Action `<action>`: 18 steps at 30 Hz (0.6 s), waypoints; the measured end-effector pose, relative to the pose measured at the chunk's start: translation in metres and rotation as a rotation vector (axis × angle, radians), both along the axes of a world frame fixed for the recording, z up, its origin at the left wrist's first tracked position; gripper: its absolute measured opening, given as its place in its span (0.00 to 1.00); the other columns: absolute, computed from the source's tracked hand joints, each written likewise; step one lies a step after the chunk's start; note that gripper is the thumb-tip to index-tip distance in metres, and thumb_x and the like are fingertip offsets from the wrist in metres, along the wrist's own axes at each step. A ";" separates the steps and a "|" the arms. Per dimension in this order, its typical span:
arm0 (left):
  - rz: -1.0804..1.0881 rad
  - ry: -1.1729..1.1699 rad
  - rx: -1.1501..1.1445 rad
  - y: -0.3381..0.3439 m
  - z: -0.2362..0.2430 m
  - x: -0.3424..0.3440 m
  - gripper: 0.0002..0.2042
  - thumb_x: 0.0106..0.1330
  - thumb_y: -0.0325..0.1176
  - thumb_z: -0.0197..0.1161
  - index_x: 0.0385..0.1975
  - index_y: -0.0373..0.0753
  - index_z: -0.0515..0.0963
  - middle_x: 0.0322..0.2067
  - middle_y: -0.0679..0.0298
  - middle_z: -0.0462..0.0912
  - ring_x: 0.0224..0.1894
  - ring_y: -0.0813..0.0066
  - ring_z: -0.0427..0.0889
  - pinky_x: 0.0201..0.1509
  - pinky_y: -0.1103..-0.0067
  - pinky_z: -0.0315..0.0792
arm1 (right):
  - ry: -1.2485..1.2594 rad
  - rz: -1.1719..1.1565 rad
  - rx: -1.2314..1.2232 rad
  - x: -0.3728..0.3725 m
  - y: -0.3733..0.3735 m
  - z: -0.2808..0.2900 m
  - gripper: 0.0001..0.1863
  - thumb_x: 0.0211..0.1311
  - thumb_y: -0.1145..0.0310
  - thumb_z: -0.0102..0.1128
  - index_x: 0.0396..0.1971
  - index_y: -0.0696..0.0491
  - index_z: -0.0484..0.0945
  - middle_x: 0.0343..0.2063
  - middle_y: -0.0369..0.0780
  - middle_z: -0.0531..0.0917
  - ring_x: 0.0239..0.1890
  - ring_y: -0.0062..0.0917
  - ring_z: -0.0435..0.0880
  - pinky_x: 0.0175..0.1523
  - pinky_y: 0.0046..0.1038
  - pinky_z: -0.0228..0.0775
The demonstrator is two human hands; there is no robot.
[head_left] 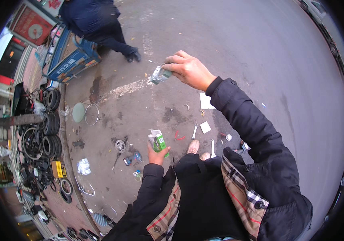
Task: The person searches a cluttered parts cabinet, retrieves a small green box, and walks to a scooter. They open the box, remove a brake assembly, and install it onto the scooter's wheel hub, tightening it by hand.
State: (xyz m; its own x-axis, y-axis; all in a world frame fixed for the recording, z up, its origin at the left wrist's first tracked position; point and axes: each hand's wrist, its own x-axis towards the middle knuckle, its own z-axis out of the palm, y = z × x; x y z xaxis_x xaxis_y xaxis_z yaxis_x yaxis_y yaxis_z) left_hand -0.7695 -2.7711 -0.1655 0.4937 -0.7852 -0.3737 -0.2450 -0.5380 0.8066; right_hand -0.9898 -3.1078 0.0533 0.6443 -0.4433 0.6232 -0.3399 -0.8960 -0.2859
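Left hand, seen from my remote station through the head view: closed round the lower part of a small green-and-white box, its top flaps standing open. Right hand: raised well out in front, fingertips pinching a silvery, greenish packet above the road; too unclear for me to say whether it is one piece or several. Box and packet are well apart.

Progress, my reading: opening the box looks done. Packet is out in the right hand and not set down, though I cannot confirm that it belongs to this box. A dark patch shows on or inside the box; whether anything is left in there I cannot tell.

On the road: blue power drill near the left hand, red-handled pliers and a silver wrench just past the shoes, a pale wrench beside them. None is in hand, so I judge that no tool work is under way
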 end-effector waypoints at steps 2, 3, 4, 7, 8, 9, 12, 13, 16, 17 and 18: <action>-0.001 0.105 -0.031 -0.008 -0.004 -0.003 0.60 0.48 0.39 0.87 0.77 0.23 0.53 0.71 0.42 0.68 0.71 0.54 0.71 0.74 0.67 0.66 | -0.007 -0.007 -0.013 -0.007 -0.002 -0.004 0.21 0.51 0.77 0.67 0.48 0.48 0.87 0.48 0.35 0.85 0.52 0.34 0.81 0.54 0.34 0.81; 0.015 0.133 -0.018 -0.011 -0.003 -0.003 0.60 0.48 0.38 0.87 0.77 0.24 0.53 0.71 0.42 0.68 0.71 0.55 0.71 0.74 0.67 0.67 | -0.006 -0.026 -0.017 -0.012 -0.002 -0.006 0.21 0.51 0.77 0.67 0.48 0.48 0.87 0.48 0.35 0.85 0.52 0.34 0.81 0.53 0.34 0.82; 0.013 0.166 0.004 -0.017 -0.006 -0.006 0.59 0.49 0.37 0.87 0.77 0.24 0.53 0.71 0.43 0.68 0.71 0.56 0.71 0.74 0.68 0.67 | 0.017 -0.016 -0.001 -0.019 -0.003 -0.011 0.21 0.52 0.77 0.67 0.49 0.49 0.86 0.49 0.36 0.85 0.52 0.36 0.81 0.53 0.35 0.82; -0.052 0.212 0.007 -0.032 -0.009 -0.014 0.57 0.51 0.35 0.86 0.78 0.25 0.52 0.71 0.45 0.67 0.70 0.58 0.70 0.72 0.68 0.68 | -0.032 -0.057 0.028 -0.045 0.006 -0.028 0.19 0.53 0.75 0.67 0.48 0.50 0.86 0.50 0.37 0.85 0.53 0.36 0.81 0.53 0.36 0.82; -0.104 0.243 0.023 -0.036 -0.009 -0.017 0.56 0.54 0.35 0.84 0.79 0.26 0.51 0.72 0.46 0.66 0.71 0.57 0.70 0.73 0.67 0.68 | -0.015 -0.085 0.059 -0.056 0.014 -0.034 0.18 0.53 0.74 0.66 0.47 0.50 0.86 0.50 0.37 0.85 0.53 0.36 0.81 0.52 0.36 0.82; -0.134 0.219 0.057 -0.037 -0.011 -0.021 0.56 0.55 0.35 0.84 0.79 0.27 0.51 0.72 0.46 0.66 0.71 0.57 0.70 0.73 0.67 0.68 | -0.010 -0.099 0.088 -0.061 0.025 -0.043 0.17 0.54 0.73 0.66 0.47 0.50 0.86 0.50 0.36 0.84 0.53 0.35 0.80 0.51 0.36 0.83; -0.253 0.212 0.086 -0.041 -0.008 -0.028 0.55 0.57 0.36 0.82 0.80 0.29 0.50 0.73 0.47 0.65 0.71 0.57 0.70 0.73 0.67 0.67 | -0.146 -0.182 0.062 -0.074 0.057 -0.058 0.07 0.53 0.68 0.66 0.33 0.47 0.84 0.37 0.34 0.81 0.50 0.35 0.80 0.45 0.35 0.84; -0.261 0.227 0.127 -0.043 -0.007 -0.029 0.55 0.57 0.36 0.82 0.80 0.29 0.50 0.73 0.46 0.65 0.70 0.57 0.70 0.73 0.67 0.67 | -0.150 -0.213 0.073 -0.075 0.067 -0.061 0.06 0.53 0.67 0.66 0.33 0.47 0.84 0.37 0.34 0.81 0.50 0.36 0.80 0.44 0.36 0.84; -0.300 0.186 0.223 -0.049 -0.008 -0.037 0.56 0.56 0.37 0.83 0.80 0.28 0.50 0.73 0.46 0.65 0.70 0.58 0.71 0.72 0.67 0.68 | -0.198 -0.286 0.107 -0.092 0.081 -0.074 0.05 0.52 0.66 0.68 0.30 0.47 0.84 0.37 0.34 0.82 0.50 0.36 0.80 0.43 0.37 0.84; -0.304 0.182 0.239 -0.055 -0.005 -0.042 0.56 0.56 0.37 0.83 0.80 0.28 0.50 0.72 0.46 0.66 0.70 0.58 0.71 0.71 0.67 0.68 | -0.193 -0.324 0.142 -0.101 0.079 -0.073 0.05 0.51 0.67 0.68 0.30 0.48 0.83 0.37 0.34 0.82 0.50 0.36 0.80 0.43 0.36 0.84; -0.314 0.173 0.258 -0.058 -0.006 -0.046 0.56 0.56 0.37 0.83 0.80 0.28 0.50 0.72 0.46 0.66 0.70 0.58 0.71 0.71 0.67 0.68 | -0.231 -0.328 0.137 -0.110 0.080 -0.074 0.06 0.52 0.67 0.68 0.30 0.48 0.84 0.37 0.34 0.82 0.50 0.36 0.80 0.43 0.36 0.84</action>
State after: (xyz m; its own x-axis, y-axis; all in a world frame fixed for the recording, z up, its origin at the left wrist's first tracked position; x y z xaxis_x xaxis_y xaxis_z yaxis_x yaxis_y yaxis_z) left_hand -0.8152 -2.8295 -0.1712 0.1586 -0.7573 -0.6335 -0.3020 -0.6481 0.6991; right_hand -1.1003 -3.0277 -0.0203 0.3057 -0.6903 0.6558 -0.5134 -0.6996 -0.4970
